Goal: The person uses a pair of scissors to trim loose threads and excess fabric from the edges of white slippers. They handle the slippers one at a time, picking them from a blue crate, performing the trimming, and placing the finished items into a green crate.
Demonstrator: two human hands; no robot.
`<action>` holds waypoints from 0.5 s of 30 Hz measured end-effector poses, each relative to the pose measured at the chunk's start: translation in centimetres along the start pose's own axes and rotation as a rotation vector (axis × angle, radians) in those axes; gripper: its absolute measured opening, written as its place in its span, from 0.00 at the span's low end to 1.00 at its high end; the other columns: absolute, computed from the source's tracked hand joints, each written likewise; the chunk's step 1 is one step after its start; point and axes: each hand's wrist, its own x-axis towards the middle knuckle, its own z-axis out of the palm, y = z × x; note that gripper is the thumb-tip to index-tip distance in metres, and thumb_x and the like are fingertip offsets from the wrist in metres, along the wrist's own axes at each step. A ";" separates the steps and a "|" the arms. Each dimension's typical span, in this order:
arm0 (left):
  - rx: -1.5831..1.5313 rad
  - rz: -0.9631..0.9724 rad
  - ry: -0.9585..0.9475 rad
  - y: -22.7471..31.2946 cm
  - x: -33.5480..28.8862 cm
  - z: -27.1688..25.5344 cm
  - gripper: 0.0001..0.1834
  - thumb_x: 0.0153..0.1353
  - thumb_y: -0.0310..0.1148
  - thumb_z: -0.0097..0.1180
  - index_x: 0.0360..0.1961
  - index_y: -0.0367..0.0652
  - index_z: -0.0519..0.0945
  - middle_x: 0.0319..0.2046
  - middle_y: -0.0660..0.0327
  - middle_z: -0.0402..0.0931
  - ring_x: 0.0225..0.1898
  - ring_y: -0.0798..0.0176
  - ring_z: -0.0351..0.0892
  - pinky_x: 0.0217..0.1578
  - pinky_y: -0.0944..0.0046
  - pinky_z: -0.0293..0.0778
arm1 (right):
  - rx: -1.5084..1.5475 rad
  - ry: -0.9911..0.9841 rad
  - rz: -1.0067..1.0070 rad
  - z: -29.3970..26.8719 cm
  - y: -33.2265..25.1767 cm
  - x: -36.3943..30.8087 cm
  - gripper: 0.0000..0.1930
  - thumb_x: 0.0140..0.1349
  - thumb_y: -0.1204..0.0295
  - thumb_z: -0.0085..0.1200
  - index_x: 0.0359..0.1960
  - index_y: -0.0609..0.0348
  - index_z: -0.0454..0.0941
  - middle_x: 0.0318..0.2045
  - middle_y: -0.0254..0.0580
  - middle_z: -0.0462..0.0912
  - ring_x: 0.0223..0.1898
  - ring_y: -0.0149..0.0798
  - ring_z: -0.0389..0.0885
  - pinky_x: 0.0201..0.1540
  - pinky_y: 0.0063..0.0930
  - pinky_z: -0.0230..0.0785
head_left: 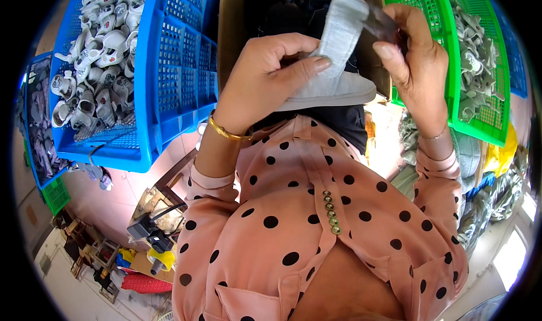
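Observation:
A light grey fabric shoe upper [345,36] with a long strap and stitched edges is in my left hand [268,75]. That hand's thumb presses on the front of it, with the fingers behind. My right hand [416,61] is closed on a small dark blade-like tool [381,25], blurred by motion, whose tip is close to the strap's rounded end. Its exact kind is unclear. Below both hands, the cardboard box [230,22] holds dark pieces [291,13].
A blue plastic crate [183,67] full of white shoe uppers [104,50] stands at the left. At the right, a green crate [446,44] holds grey pieces [477,61]. Cloth bundles [499,194] lie below the green crate. A machine with a yellow part [164,262] is at lower left.

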 end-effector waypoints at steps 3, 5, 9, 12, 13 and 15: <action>-0.044 -0.115 0.007 0.4 -0.2 -0.4 0.11 0.64 0.31 0.59 0.42 0.33 0.81 0.27 0.68 0.79 0.26 0.81 0.68 0.25 0.77 0.65 | 0.120 -0.141 0.111 -0.4 -1.3 -0.4 0.22 0.54 0.56 0.66 0.42 0.57 0.74 0.24 0.35 0.75 0.22 0.30 0.72 0.26 0.22 0.68; -0.099 -0.107 0.040 0.3 -0.2 0.0 0.11 0.65 0.33 0.58 0.39 0.33 0.82 0.24 0.69 0.76 0.23 0.81 0.66 0.23 0.77 0.62 | 0.361 -0.145 0.135 0.5 -1.5 -0.9 0.19 0.53 0.61 0.68 0.38 0.59 0.75 0.19 0.34 0.71 0.20 0.28 0.68 0.24 0.22 0.66; -0.127 -0.090 0.072 0.5 -0.2 1.1 0.14 0.67 0.36 0.55 0.34 0.34 0.81 0.18 0.70 0.71 0.19 0.81 0.61 0.19 0.76 0.58 | 0.562 -0.307 0.284 1.4 -1.7 -0.6 0.13 0.62 0.67 0.62 0.28 0.61 0.72 0.18 0.29 0.64 0.22 0.21 0.58 0.22 0.20 0.56; -0.104 -0.015 0.080 0.4 -0.1 1.4 0.13 0.68 0.35 0.54 0.33 0.34 0.80 0.20 0.69 0.72 0.22 0.81 0.64 0.21 0.77 0.61 | 0.855 -0.353 0.370 1.6 -1.2 -0.3 0.14 0.65 0.67 0.58 0.25 0.60 0.69 0.17 0.24 0.61 0.22 0.19 0.56 0.22 0.19 0.52; -0.150 -0.002 0.081 0.1 -0.1 1.4 0.12 0.67 0.34 0.56 0.35 0.35 0.81 0.22 0.69 0.73 0.23 0.81 0.65 0.22 0.78 0.61 | 0.868 -0.416 0.447 0.9 -1.8 0.1 0.15 0.67 0.67 0.55 0.23 0.58 0.68 0.18 0.21 0.61 0.23 0.17 0.56 0.23 0.17 0.52; -0.138 0.055 0.098 0.1 -0.2 1.7 0.09 0.65 0.32 0.58 0.38 0.35 0.81 0.24 0.69 0.75 0.25 0.81 0.66 0.24 0.79 0.63 | 0.888 -0.391 0.480 0.8 -1.9 0.2 0.15 0.67 0.66 0.54 0.23 0.58 0.68 0.17 0.21 0.61 0.23 0.16 0.56 0.23 0.17 0.52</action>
